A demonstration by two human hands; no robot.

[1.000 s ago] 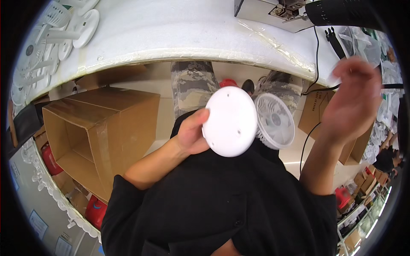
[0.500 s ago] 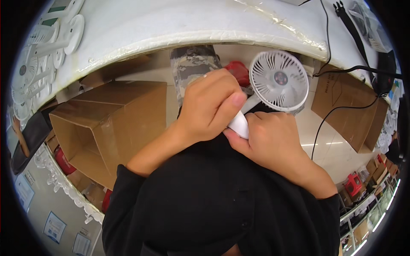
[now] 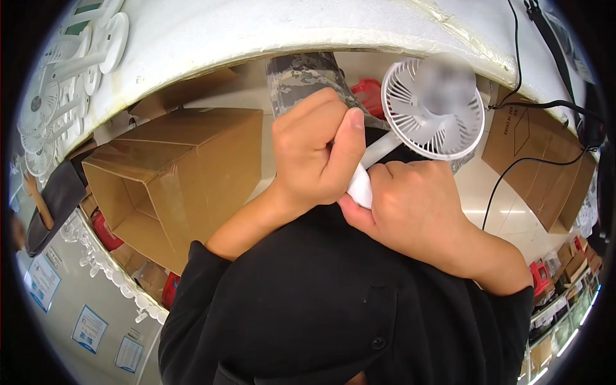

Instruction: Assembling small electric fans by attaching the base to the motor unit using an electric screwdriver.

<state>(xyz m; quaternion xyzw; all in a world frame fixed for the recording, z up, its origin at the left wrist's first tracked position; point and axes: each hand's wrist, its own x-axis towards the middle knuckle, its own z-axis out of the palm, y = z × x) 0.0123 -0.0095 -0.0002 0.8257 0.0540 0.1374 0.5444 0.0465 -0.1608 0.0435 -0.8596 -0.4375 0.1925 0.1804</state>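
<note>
A white desk fan (image 3: 390,144) is tilted above my lap, its round slotted head up and to the right. Fingers of my right hand (image 3: 414,199) are wrapped around its white base, and the thumb presses along the near side. My left hand (image 3: 314,151) is a fist close against the left side of the base, with its thumb pointing up. What that fist encloses is hidden behind the fingers. Part of the fan head is blurred.
A white worktable (image 3: 244,29) curves across the front. Several white fans (image 3: 70,67) stand at its left end. An open cardboard box (image 3: 192,160) is on my left, another carton (image 3: 532,154) on the right. Black cables (image 3: 507,176) hang at the right; a red object (image 3: 369,96) lies beneath the table.
The fan head has swung slightly up and to the right. My left fist has turned, its thumb lifting from beside the base to point upward. My right hand keeps its grip.
</note>
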